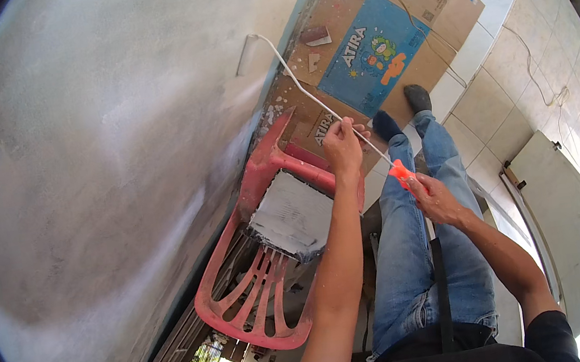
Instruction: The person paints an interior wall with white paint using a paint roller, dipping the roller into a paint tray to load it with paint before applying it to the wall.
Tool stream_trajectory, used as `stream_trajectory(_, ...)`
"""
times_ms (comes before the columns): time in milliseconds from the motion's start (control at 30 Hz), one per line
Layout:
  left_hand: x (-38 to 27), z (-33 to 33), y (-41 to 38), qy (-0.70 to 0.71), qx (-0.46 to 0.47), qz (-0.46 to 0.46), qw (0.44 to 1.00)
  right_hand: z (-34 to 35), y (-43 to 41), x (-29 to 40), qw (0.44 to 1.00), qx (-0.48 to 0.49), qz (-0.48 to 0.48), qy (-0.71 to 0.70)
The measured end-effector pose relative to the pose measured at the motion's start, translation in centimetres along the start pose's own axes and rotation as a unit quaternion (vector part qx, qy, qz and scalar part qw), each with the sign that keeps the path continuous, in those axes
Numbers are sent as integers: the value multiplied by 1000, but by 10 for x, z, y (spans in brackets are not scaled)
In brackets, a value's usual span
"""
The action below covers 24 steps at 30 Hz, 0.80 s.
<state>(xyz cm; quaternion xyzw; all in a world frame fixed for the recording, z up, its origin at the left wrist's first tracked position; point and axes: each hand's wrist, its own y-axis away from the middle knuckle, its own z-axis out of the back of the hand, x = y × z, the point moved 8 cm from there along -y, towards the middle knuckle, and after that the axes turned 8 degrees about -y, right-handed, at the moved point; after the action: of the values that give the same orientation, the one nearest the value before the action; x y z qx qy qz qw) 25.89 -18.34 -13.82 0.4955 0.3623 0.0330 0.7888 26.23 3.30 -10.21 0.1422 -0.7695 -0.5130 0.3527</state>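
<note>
A long-handled paint roller slants across the view, its white metal rod (306, 90) running down to an orange plastic handle (403, 173). My right hand (436, 198) grips that handle. Farther up, my left hand (343, 147) has its thumb and fingers closed around the rod. At the far end, the roller head (246, 56) is against the white-painted wall (152, 116). Left of my left forearm, a square tray (291, 210) smeared with white paint rests on a red plastic chair (206, 283); the forearm hides its right edge.
Printed cardboard sheets (378, 61) cover the floor along the wall, with paint flakes and a small brown block (314, 36) on them. A thin cable (530, 62) trails over the tiles (488, 113). A pale panel (567, 223) stands at right.
</note>
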Motion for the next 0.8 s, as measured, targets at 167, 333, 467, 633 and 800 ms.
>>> stream_trajectory(167,-2,10,16,17,9,1,1000,-11,24,4,1000,6,1,1)
stream_trajectory(333,-34,19,85,25,3,-44,999,-7,73,18,999,38,11,0)
stream_trajectory(467,-44,18,99,39,3,-51,998,7,79,31,996,71,41,43)
stream_trajectory(633,-32,-11,59,29,42,-21,998,37,49,33,993,21,58,100)
stream_trajectory(800,-21,-21,1,-21,47,-5,999,35,19,44,995,-28,52,78)
